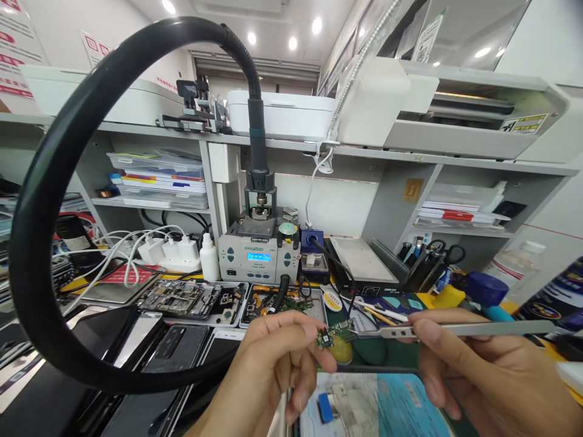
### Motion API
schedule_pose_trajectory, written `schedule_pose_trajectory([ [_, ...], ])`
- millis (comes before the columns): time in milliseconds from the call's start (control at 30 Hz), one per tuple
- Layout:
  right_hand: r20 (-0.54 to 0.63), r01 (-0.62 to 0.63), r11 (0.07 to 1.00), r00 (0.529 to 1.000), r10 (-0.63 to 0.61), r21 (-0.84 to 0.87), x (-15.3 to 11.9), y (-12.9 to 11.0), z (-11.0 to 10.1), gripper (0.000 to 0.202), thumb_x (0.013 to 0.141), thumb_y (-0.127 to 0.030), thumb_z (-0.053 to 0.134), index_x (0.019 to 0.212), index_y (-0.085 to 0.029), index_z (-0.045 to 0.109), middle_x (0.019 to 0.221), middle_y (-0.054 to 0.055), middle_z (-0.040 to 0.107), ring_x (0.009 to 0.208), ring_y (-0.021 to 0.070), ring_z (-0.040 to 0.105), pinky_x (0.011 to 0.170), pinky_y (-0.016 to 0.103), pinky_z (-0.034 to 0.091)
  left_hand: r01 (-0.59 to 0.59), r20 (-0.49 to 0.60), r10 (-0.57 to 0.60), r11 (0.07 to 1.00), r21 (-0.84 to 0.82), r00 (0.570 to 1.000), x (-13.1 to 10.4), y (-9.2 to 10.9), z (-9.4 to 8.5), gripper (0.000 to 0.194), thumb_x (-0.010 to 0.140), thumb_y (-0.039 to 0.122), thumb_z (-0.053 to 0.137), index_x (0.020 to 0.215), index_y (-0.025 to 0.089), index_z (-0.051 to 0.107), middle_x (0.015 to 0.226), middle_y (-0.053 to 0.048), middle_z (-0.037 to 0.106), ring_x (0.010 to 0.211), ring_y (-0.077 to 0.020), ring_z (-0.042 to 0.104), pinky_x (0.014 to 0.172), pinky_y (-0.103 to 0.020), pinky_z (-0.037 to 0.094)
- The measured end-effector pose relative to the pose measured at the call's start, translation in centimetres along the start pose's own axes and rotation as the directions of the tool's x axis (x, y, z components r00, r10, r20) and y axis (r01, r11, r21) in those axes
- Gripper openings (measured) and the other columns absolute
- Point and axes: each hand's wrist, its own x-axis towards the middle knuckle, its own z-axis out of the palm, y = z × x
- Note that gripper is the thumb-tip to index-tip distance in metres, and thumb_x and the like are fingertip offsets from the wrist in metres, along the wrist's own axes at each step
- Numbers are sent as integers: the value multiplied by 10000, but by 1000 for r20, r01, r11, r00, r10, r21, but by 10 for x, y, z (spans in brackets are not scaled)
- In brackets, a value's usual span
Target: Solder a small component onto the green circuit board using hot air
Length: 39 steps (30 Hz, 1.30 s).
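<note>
Two grips meet near the middle of the view. The left hand rises from the bottom edge, wrist slanting up and rightward, thumb over the index finger, the other fingers loosely curled; it pinches one end of a small green circuit board, which is held up above the bench, clear of the mat. From the right side comes the right hand, its thumb pressed along metal tweezers that lie nearly level and point left, their tips at the board's far end; whether those tips clamp it or merely touch it, I cannot tell. The step in hand looks like fine handling of the board in mid-air, and any next move seems to call for a steady left pinch and small, careful motions of the tips. Below is a pale and blue work mat with a small blue piece on it; to the left lie phones. Beyond, trays of parts sit before a hot-air station, its display lit, a thick black hose looping over the bench. Farther back, a white box rests on the shelf.
</note>
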Motion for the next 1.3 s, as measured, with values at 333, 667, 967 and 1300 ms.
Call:
schedule_pose_trajectory([
  [333, 27, 22, 1000, 999, -22, 4, 0, -2, 1, 282, 793, -458, 828, 834, -182, 785, 400, 18, 617, 319, 143, 566, 294, 175, 462, 43, -16, -42, 998, 46, 999, 0, 5, 3, 231, 855, 344, 689, 768, 158, 585, 684, -47, 716, 370, -34, 415, 347, -143, 293],
  [667, 56, 71, 995, 996, -75, 68, -2, 0, -5, 221, 799, -404, 837, 903, -210, 819, 449, 37, 671, 362, 150, 606, 323, 171, 475, 30, -23, -29, 998, 55, 999, 0, 3, 3, 274, 812, 377, 741, 743, 160, 588, 695, -35, 719, 367, -18, 411, 343, -133, 256],
  [967, 55, 46, 999, 997, -45, -19, -7, 3, -15, 248, 816, -434, 814, 925, -212, 811, 505, 24, 664, 428, 147, 591, 395, 205, 490, 18, -12, -17, 998, 55, 1000, 0, 4, 2, 251, 806, 369, 739, 750, 166, 602, 692, -34, 700, 380, -33, 406, 352, -152, 280],
  [1300, 45, 132, 990, 990, -130, -40, -3, 9, -31, 169, 840, -356, 802, 964, -242, 808, 720, 80, 770, 521, 166, 627, 439, 228, 508, -539, 49, 659, 568, 622, 750, 0, -19, -6, 57, 853, 229, 693, 890, 241, 735, 661, 29, 607, 560, -83, 535, 537, -166, 466],
])
